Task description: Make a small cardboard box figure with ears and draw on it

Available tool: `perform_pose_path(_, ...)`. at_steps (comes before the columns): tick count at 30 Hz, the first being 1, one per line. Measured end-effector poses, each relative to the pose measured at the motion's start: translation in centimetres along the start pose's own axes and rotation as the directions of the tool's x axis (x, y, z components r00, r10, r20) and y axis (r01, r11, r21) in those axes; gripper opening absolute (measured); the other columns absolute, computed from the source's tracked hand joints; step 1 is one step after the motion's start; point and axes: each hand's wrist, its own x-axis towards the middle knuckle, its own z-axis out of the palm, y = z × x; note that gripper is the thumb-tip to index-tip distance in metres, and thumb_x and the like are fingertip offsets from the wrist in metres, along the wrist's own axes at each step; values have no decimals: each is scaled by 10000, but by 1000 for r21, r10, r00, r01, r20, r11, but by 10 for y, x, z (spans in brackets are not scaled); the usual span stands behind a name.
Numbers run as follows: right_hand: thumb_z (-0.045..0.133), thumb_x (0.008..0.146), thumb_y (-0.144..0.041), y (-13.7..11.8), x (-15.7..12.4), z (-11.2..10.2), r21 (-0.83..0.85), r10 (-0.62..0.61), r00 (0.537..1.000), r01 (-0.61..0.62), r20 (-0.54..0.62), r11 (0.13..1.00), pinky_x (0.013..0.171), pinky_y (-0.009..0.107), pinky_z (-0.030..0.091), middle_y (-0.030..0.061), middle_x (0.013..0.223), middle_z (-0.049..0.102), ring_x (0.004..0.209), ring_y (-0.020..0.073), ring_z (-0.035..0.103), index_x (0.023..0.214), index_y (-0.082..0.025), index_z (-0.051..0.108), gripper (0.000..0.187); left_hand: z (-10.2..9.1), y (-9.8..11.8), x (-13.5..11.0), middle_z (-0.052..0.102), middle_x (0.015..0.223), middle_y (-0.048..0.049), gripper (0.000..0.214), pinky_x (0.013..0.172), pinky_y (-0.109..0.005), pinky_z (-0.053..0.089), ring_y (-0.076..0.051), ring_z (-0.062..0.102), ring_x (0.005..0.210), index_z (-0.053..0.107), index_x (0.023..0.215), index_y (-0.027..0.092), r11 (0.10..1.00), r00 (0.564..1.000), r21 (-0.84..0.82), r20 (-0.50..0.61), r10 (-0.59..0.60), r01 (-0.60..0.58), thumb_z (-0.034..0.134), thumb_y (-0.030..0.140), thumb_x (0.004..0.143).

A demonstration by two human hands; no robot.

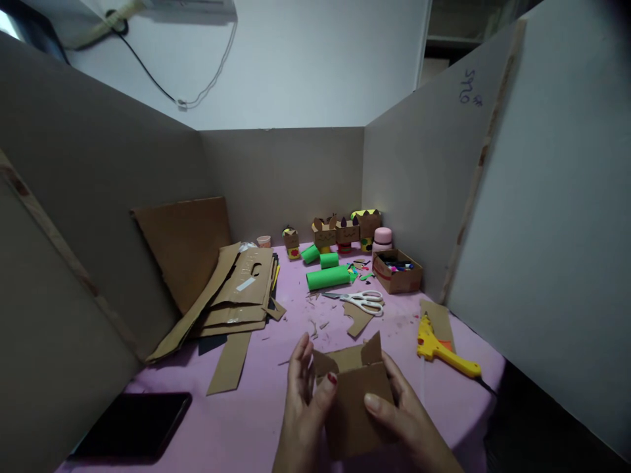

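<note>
Workpiece: small folded brown cardboard piece (352, 407), flaps standing up along its top edge, held low in the middle of the view, just above the pink counter (256, 420).
Handling: looks light and fairly stiff, but would likely crease or crush if squeezed. Dry, not slippery. Best held by the flat panels near the side edges, not by the thin flaps.
Left hand (303, 401): closed on the piece's left side, thumb on the front face, fingers raised beside the left flap.
Right hand (409, 420): closed on the right side, thumb flat across the front face, fingers hidden behind.
Nearby: white-handled scissors (365, 301) and a cardboard offcut just beyond the piece. Yellow glue gun (436, 348) to the right, apart from both hands.
Further back: green paper tubes (328, 277), small cardboard figures (340, 231), open cardboard box of markers (398, 270).
Left side: stack of flat brown cardboard sheets (236, 295). Black phone (133, 424) near the counter's edge.
</note>
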Motion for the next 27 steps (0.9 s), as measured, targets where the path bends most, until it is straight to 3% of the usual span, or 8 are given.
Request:
perform_pose_path(5, 824, 624, -391, -4, 1, -4, 8, 25, 998, -26, 64, 1000, 959, 457, 468, 139, 1298, 611, 1155, 347, 592, 1372, -231, 387, 881, -2, -3, -2, 562, 1341, -159, 846, 931, -390, 494, -344, 566, 1181, 431, 1345, 222, 992, 990, -58, 97, -105, 111, 816, 372, 607)
perform_pose_path(8, 839, 606, -411, -12, 2, -3, -46, 41, 994, -36, 100, 998, 951, 454, 472, 134, 1255, 637, 1151, 346, 592, 1392, -231, 375, 931, -2, -1, -3, 611, 1261, -156, 875, 898, -379, 510, -336, 603, 1124, 420, 1344, 212, 996, 993, -53, 95, -73, 78, 824, 379, 585)
perform_pose_path(14, 873, 568, -441, -23, 2, 7, -91, 70, 994, -62, 80, 994, 956, 453, 464, 137, 1145, 699, 1075, 325, 648, 1477, -201, 159, 1180, -4, -5, -6, 657, 1132, -125, 878, 826, -360, 524, -304, 645, 1018, 392, 1362, 224, 998, 990, 61, 139, -2, -6, 813, 367, 605)
perform_pose_path(20, 890, 537, -436, -23, 2, 6, -123, 124, 992, -119, 31, 985, 875, 429, 517, 132, 1017, 748, 982, 330, 692, 1454, -142, 213, 1178, -7, -16, -10, 661, 1114, -112, 889, 845, -357, 510, -295, 637, 1035, 347, 1396, 234, 998, 985, 65, 171, -36, 25, 793, 396, 643)
perform_pose_path(27, 874, 569, -434, -24, 2, 0, -243, 96, 994, -83, 43, 966, 849, 407, 527, 138, 1098, 710, 973, 308, 685, 1417, -138, 273, 1081, -5, -11, -2, 649, 1176, -139, 731, 844, -356, 500, -309, 627, 1049, 588, 1230, 223, 994, 998, 103, 46, -34, 30, 716, 631, 638)
